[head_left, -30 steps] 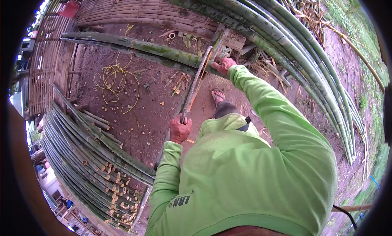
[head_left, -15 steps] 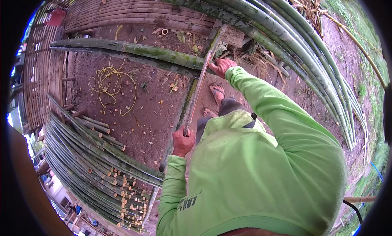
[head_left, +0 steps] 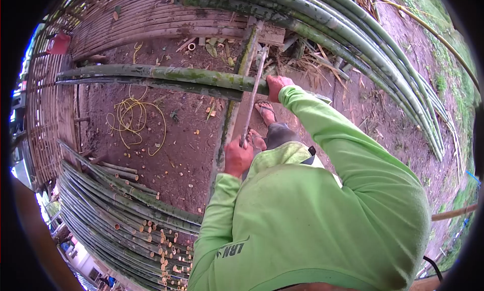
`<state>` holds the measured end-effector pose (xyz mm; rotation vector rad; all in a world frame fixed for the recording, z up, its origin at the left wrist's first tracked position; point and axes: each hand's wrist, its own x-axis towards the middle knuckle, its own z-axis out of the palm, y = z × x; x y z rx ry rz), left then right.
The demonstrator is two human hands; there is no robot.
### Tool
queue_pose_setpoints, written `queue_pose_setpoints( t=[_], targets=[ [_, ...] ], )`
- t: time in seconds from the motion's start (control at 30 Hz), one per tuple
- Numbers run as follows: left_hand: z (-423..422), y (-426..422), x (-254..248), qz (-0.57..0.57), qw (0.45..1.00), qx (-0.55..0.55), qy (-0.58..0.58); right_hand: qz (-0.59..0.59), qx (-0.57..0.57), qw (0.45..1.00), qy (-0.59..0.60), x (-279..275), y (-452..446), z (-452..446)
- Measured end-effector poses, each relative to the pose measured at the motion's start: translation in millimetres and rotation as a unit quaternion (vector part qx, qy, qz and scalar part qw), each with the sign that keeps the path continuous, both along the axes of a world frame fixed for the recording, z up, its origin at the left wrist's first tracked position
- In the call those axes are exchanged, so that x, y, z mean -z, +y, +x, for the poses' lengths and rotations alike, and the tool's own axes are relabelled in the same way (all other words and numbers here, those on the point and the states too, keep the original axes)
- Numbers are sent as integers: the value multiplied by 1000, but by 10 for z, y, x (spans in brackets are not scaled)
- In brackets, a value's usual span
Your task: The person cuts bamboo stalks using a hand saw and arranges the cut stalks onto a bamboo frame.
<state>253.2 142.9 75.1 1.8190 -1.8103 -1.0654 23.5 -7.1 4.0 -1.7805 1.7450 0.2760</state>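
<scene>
My left hand (head_left: 238,157) is closed round the lower end of a long, narrow saw (head_left: 256,92), which slants up and right across the end part of a green bamboo pole (head_left: 194,75). My right hand (head_left: 278,87) grips this pole just right of the saw, close to its end. A second, darker pole (head_left: 201,88) lies alongside below it. Both rest across a slanting bamboo support (head_left: 245,54). The saw's cutting edge cannot be made out.
Long bamboo poles (head_left: 353,36) lie at the upper right. Cut poles (head_left: 116,200) are stacked at the lower left. Tangled yellow cord (head_left: 132,114) lies on the dirt. Slatted bamboo platforms (head_left: 151,21) stand behind. My sandalled foot (head_left: 265,112) shows below the pole.
My left hand and the saw have moved up and right, and the saw's angle looks steeper. The right hand stays by the pole's end. The view has shifted slightly.
</scene>
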Motion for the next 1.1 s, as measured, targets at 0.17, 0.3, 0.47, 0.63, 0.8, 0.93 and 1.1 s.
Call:
queue_pose_setpoints(
  t=[0.17, 0.3, 0.47, 0.63, 0.8, 0.93, 1.1],
  targets=[
    [453, 636, -501, 83, 996, -13, 26, -14, 24, 999, 24, 36, 89, 85],
    [237, 358, -260, 44, 999, 0, 19, -23, 20, 999, 25, 26, 81, 66],
    [-183, 69, 107, 22, 999, -36, 20, 1, 14, 1000, 0, 35, 22, 29],
    [281, 501, -507, 67, 998, -22, 6, -22, 9, 1000, 6, 147, 6, 8],
    [216, 320, -325, 62, 998, -26, 13, 30, 10, 1000, -3, 78, -41, -16],
    [-286, -312, -87, -3, 1000, -7, 22, -6, 28, 999, -18, 39, 59, -11],
    [168, 410, -634, 48, 999, 3, 5, 27, 18, 999, -39, 176, 40, -56]
  ],
)
